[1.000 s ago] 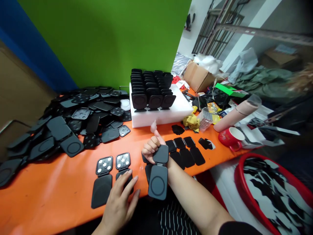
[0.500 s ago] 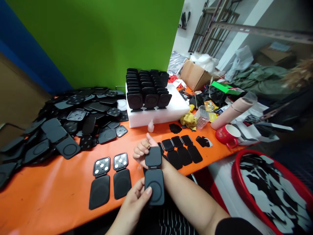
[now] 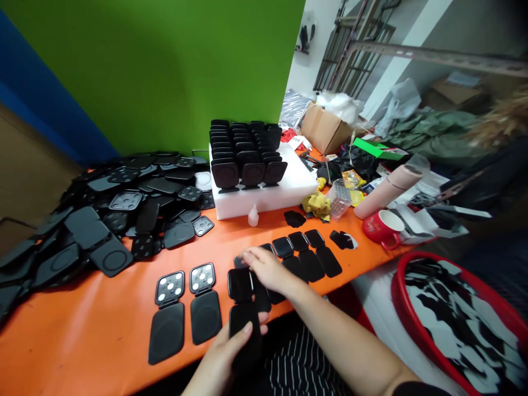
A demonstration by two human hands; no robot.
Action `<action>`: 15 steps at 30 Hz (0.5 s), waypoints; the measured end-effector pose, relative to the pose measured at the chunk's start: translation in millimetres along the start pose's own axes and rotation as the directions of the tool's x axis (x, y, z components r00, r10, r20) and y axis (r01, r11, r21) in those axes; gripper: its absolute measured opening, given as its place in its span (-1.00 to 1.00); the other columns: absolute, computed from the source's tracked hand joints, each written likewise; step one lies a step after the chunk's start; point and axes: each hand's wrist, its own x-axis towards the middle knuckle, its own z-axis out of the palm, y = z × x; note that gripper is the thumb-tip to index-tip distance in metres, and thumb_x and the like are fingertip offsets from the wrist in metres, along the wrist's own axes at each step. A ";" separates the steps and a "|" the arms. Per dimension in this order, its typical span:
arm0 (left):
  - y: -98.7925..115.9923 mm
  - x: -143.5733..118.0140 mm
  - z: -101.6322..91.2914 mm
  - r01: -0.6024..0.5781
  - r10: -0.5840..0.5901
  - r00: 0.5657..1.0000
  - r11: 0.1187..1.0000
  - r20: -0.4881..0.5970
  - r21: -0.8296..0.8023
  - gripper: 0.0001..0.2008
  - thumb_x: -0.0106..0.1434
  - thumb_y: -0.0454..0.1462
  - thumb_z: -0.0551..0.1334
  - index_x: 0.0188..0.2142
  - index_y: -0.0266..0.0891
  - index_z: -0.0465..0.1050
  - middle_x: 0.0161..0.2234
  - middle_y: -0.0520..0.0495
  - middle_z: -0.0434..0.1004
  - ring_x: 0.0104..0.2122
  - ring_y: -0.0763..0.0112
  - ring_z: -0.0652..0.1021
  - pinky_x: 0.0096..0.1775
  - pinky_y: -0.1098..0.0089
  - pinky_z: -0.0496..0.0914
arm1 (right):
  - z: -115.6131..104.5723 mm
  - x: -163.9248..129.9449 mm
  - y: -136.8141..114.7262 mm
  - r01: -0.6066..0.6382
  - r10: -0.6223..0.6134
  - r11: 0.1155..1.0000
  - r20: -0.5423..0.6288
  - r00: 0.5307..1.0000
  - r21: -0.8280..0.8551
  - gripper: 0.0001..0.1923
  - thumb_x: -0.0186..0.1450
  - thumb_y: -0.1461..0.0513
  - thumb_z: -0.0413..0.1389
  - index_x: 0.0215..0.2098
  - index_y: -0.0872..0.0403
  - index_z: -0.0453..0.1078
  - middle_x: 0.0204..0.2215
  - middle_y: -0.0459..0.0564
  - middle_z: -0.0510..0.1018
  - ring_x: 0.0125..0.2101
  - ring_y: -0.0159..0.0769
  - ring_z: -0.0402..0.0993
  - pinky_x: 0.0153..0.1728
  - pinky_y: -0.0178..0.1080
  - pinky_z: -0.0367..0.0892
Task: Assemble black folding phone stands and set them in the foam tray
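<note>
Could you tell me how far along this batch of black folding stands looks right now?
Done: rows of folded stands upright on the white foam block. In hand: the left hand and right hand lay an opened stand on the orange table beside two opened stands. Left: the large loose pile at the table's left.

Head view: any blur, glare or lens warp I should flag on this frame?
Head view: wide-angle warp bows the orange table edge and the red tray; soft glare sheens the table cover near the left edge; the right margin smears, with a blurred tuft of hair at top right; the left hand and right hand on the black hinged part are fairly sharp; lighting is even, shadows soft.
</note>
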 end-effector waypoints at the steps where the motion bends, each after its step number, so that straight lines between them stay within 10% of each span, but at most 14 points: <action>1: 2.2 -0.4 0.0 0.010 -0.011 0.999 1.000 -0.033 -0.022 -0.62 0.08 -0.13 0.25 -0.12 -0.22 0.43 -0.05 -0.16 0.43 -0.04 0.15 0.41 0.00 0.26 0.25 | -16.9 4.8 4.0 0.022 -0.026 0.992 -0.030 0.999 -0.124 -0.74 0.31 0.14 -0.11 -0.23 0.04 0.38 -0.28 -0.06 0.48 -0.25 -0.35 0.38 -0.22 -0.32 0.23; 3: 5.0 -1.3 -2.3 -0.032 0.027 0.992 0.999 -0.121 -0.038 -0.56 0.04 -0.16 0.30 -0.07 -0.20 0.38 0.01 -0.13 0.38 -0.01 0.13 0.38 0.03 0.25 0.23 | -57.0 16.4 16.0 -0.092 0.024 0.914 -0.174 0.985 -0.395 -0.78 0.28 0.19 -0.06 -0.25 0.05 0.40 -0.26 -0.04 0.48 -0.21 -0.33 0.37 -0.16 -0.32 0.20; 8: 5.3 -2.1 -9.2 -0.125 0.096 0.956 0.988 -0.277 -0.091 -0.23 -0.07 -0.22 0.38 0.12 -0.10 0.09 -0.03 -0.11 0.42 -0.05 0.14 0.42 0.02 0.24 0.26 | -130.4 30.5 34.7 -0.237 0.103 0.849 -0.292 0.951 -0.472 -0.74 0.23 0.23 -0.01 -0.18 0.19 0.39 -0.17 0.19 0.44 -0.11 -0.10 0.32 -0.07 -0.11 0.14; 12: 14.3 -3.7 1.5 -0.082 0.022 0.958 0.977 -0.285 -0.198 -0.34 0.05 -0.15 0.29 0.12 -0.12 0.09 -0.09 -0.13 0.47 -0.07 0.15 0.44 -0.07 0.24 0.35 | -102.2 1.6 9.7 -0.106 0.053 0.887 -0.129 0.990 -0.449 -0.75 0.26 0.16 -0.03 -0.15 0.02 0.38 -0.21 -0.04 0.49 -0.20 -0.31 0.40 -0.17 -0.30 0.26; 15: 23.4 -3.2 11.6 -0.081 0.024 0.976 0.963 -0.217 -0.258 -0.49 0.14 -0.15 0.21 0.08 -0.14 0.18 -0.03 -0.12 0.42 -0.04 0.17 0.42 -0.08 0.24 0.36 | -55.5 -36.2 -11.6 0.247 -0.180 0.876 0.193 0.965 -0.414 -0.72 0.25 0.12 -0.01 -0.10 0.00 0.35 -0.18 -0.03 0.48 -0.18 -0.29 0.38 -0.15 -0.26 0.27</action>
